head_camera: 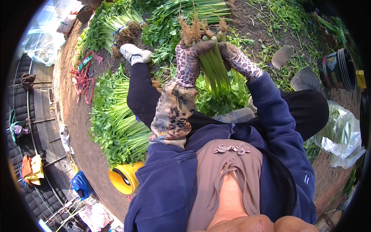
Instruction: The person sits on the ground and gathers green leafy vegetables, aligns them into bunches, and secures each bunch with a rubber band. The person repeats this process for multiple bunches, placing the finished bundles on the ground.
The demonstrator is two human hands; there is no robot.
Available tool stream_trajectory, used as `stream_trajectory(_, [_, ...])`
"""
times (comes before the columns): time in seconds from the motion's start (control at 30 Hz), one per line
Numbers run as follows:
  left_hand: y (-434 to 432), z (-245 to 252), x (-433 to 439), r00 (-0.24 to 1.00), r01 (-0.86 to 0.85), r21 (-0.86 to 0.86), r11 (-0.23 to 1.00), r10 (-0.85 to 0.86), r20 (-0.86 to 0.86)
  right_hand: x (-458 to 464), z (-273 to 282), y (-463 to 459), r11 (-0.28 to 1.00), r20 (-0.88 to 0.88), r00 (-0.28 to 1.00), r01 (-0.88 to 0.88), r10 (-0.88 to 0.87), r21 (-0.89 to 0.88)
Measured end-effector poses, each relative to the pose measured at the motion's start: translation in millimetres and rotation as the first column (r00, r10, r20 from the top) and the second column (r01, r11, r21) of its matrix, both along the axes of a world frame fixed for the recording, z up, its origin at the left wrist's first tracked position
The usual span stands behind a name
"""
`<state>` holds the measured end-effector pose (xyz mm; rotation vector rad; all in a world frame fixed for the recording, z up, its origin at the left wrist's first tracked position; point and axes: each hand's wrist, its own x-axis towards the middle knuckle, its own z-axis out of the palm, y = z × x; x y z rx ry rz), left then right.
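My left hand (189, 62), in a leopard-print glove with soiled fingers, grips a bunch of celery (214, 68). Its brown roots (191, 30) point up and away from me, and the leaves hang towards my lap. Close beside it, my right hand (239, 59), gloved alike, pinches a celery plant (222, 35) just below its roots. The fingers partly hide that plant, and its lower stalk runs behind the glove. Under both hands, loose celery leaves (220, 101) lie between my bent legs.
Celery is piled left (124, 116); tied bunches (124, 32) lie beyond my shoe. Red strips (81, 78) lie on the soil. A yellow bucket (124, 178) lies lower left. On the right are a metal blade (306, 79), a black bucket (337, 69) and a clear plastic bag (337, 133).
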<state>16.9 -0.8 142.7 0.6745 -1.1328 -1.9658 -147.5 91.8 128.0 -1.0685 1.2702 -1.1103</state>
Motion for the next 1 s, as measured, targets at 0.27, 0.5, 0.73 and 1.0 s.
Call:
stream_trajectory(0.27, [15,19,-2,0.998,-0.048,-0.035,0.998,0.050,0.046,16,-16,-2,0.994,0.170,0.982,-0.067,0.080,-0.081])
stream_trajectory(0.5, [9,3,-3,0.984,0.101,0.066,0.993,-0.110,0.140,24,-16,-1,0.995,0.161,0.985,-0.056,0.068,-0.076])
stream_trajectory(0.73, [14,19,-22,0.985,0.083,0.021,0.996,-0.085,0.150,22,-18,3,1.000,0.476,0.880,0.007,-0.008,0.004])
stream_trajectory(1.0, [-29,10,-30,0.938,0.268,-0.343,0.900,-0.163,0.304,21,7,1,0.998,0.247,0.967,0.062,-0.056,-0.016])
